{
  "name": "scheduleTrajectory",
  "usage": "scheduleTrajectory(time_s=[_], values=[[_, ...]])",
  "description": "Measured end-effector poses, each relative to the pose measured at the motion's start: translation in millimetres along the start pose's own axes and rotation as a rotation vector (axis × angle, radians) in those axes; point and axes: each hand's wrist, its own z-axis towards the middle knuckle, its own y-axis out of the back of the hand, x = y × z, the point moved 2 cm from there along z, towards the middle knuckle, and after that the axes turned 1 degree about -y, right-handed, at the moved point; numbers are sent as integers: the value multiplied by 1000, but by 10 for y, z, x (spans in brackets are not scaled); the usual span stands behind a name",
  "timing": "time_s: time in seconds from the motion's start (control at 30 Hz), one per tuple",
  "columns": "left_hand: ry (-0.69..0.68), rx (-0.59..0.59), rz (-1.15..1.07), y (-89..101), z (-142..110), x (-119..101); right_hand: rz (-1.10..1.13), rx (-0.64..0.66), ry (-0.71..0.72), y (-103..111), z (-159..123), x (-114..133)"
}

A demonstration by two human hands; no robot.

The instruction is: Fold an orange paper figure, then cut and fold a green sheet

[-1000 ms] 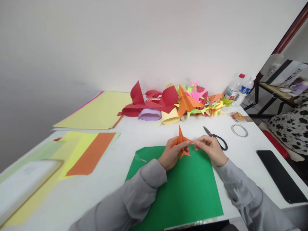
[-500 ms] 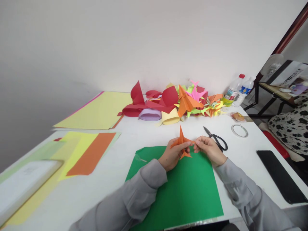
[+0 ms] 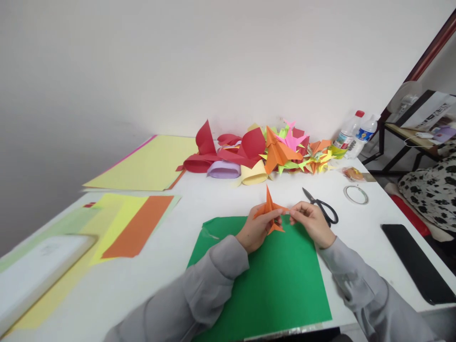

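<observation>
A small folded orange paper figure (image 3: 270, 207) with pointed tips is held above the far edge of a green paper sheet (image 3: 263, 280). My left hand (image 3: 253, 231) grips its body from the left, fingers closed round it. My right hand (image 3: 310, 222) pinches one thin point of the figure on its right side. One tip of the figure sticks straight up. Both arms wear grey sleeves.
Black scissors (image 3: 322, 207) lie just beyond my right hand, a tape ring (image 3: 355, 194) and a black phone (image 3: 413, 262) further right. A pile of folded coloured paper figures (image 3: 270, 152) and two bottles (image 3: 351, 130) stand by the wall. Yellow and orange sheets (image 3: 135, 228) lie at the left.
Both hands stay on the orange figure with only slight finger movement; the view has shifted a little.
</observation>
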Motion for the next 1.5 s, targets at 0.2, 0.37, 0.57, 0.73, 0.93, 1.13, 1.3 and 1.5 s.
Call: scheduleTrajectory(time_s=[0.2,0.37,0.57,0.73,0.93,1.13,1.3,1.5], values=[[-17,15,19,-14,2,-1,35,-45,-24,18,10,-10],[-17,123,65,-34,-25,-58,159,-101,-38,81,50,-56],[-23,195,77,29,9,-26,256,-184,-44,139,70,-8],[0,132,-67,17,10,-51,206,-291,-3,158,48,53],[-104,136,-194,-59,-13,-64,-196,-211,195,50,-15,29],[-106,319,-289,-131,-51,-41,-457,-186,319,-25,-44,5],[-29,370,-369,-134,-59,-46,-563,-245,408,3,-34,4],[40,303,-314,-127,-44,-47,-539,-290,479,76,-19,21]])
